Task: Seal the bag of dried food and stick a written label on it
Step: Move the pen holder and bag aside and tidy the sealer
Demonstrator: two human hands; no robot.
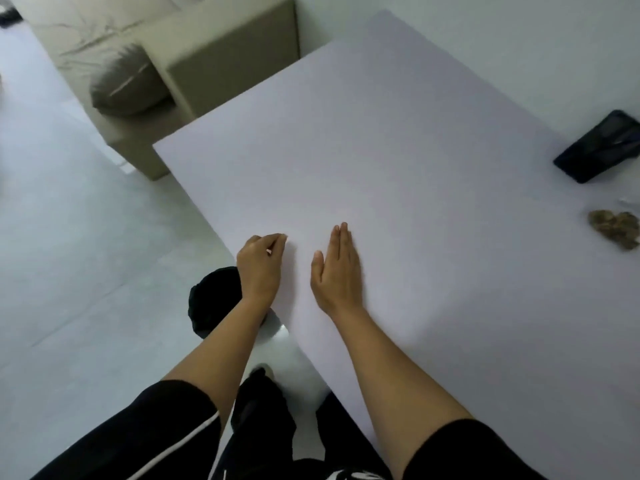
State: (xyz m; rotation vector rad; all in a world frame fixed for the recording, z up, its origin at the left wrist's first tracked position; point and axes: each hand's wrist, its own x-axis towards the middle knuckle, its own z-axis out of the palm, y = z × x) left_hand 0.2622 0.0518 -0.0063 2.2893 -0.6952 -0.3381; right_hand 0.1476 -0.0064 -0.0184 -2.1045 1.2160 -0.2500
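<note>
A small heap of brown dried food (614,228) lies on the white table (398,150) at the far right edge of view. A faint clear film shows just above it, and I cannot tell whether that is the bag. No label or pen is in view. My right hand (337,271) lies flat on the table with straight fingers, far left of the food. My left hand (259,268) rests at the table's left edge with its fingers curled and their tips on the surface. A tiny white speck shows by the thumb, and I cannot tell what it is.
A black phone (601,147) lies on the table at the right, behind the food. A beige sofa (221,64) with a grey cushion (128,83) stands beyond the table's far left corner. My dark-clothed legs are below the table's near edge.
</note>
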